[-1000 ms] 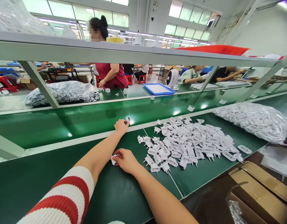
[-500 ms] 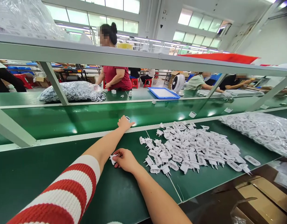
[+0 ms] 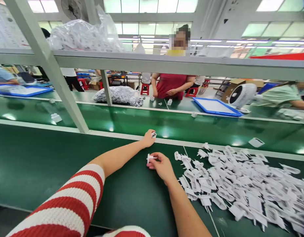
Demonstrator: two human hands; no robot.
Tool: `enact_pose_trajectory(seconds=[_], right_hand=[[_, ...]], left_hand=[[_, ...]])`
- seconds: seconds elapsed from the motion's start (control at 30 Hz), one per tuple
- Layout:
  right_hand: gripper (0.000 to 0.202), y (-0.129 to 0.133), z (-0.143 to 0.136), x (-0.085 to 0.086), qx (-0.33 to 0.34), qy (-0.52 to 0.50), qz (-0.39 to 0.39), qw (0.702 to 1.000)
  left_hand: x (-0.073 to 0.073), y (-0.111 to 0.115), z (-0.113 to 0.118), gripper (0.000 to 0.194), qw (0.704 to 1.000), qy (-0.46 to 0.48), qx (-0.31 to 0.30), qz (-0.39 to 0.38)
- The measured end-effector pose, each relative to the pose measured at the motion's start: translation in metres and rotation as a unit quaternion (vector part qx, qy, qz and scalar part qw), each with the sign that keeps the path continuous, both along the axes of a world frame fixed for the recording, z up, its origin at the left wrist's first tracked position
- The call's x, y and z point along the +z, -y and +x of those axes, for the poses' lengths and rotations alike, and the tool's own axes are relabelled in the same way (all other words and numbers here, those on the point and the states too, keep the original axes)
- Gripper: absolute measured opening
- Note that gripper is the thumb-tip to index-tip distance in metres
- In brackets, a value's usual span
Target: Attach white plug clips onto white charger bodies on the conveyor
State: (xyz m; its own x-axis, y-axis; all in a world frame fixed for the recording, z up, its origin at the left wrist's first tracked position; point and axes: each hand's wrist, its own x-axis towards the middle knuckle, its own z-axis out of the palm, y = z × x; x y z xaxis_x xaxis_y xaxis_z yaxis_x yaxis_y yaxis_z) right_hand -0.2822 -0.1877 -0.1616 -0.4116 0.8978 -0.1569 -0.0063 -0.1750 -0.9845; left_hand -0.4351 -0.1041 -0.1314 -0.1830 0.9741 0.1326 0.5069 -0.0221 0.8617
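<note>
My left hand (image 3: 148, 138) is closed on a small white housing (image 3: 154, 135) with a dark opening, over the pale strip at the belt's near edge. Nearer to me, my right hand (image 3: 162, 164) pinches a white plug part (image 3: 150, 158) between thumb and fingers, just above the green table (image 3: 117, 184). The two parts are apart. To the right of my right hand lies a wide heap of white plug parts (image 3: 231, 177), some with pins showing.
A green belt (image 3: 127, 123) runs behind my hands, with white housings (image 3: 256, 142) on it. A slanted metal post (image 3: 60, 89) stands at the left under a shelf (image 3: 147, 62). Across the belt are a person in red (image 3: 171, 85), a blue-rimmed tray (image 3: 217, 107) and a fan (image 3: 242, 94).
The view has swung left, so the heap sits farther right. My left hand has drawn back from over the belt to its near edge, with the housing in its grasp. My right hand still holds its part.
</note>
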Motion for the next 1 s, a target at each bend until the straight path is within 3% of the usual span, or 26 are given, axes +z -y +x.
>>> enact_pose_trajectory(seconds=[0.17, 0.27, 0.37, 0.47, 0.6, 0.77, 0.87, 1.0], right_hand=[[0.054, 0.006, 0.007, 0.015, -0.064, -0.090, 0.031, 0.993], [0.048, 0.012, 0.006, 0.019, -0.050, -0.106, 0.032, 0.993], [0.046, 0.018, 0.002, 0.020, -0.008, -0.125, 0.029, 0.992], [0.055, 0.022, -0.003, 0.019, 0.005, -0.116, 0.014, 0.993], [0.052, 0.025, -0.007, 0.016, 0.011, -0.062, 0.004, 0.998], [0.040, 0.029, -0.005, 0.013, 0.012, -0.031, 0.050, 0.998], [0.038, 0.030, -0.003, 0.014, 0.007, -0.032, 0.094, 0.995], [0.037, 0.032, -0.003, 0.016, 0.038, -0.047, 0.092, 0.994]], left_hand=[[-0.015, 0.095, -0.039, 0.040, 0.998, 0.026, -0.041, -0.044], [-0.024, 0.150, -0.049, 0.044, 0.991, 0.064, -0.101, -0.067], [-0.031, 0.185, -0.049, 0.046, 0.986, 0.067, -0.147, -0.053], [-0.036, 0.194, -0.048, 0.049, 0.985, 0.060, -0.162, -0.023], [-0.042, 0.187, -0.054, 0.074, 0.989, 0.041, -0.144, 0.004], [-0.043, 0.185, -0.060, 0.029, 0.992, 0.026, -0.122, 0.018], [-0.041, 0.185, -0.061, 0.028, 0.988, 0.046, -0.149, 0.024], [-0.042, 0.184, -0.064, 0.033, 0.983, 0.044, -0.175, 0.034]])
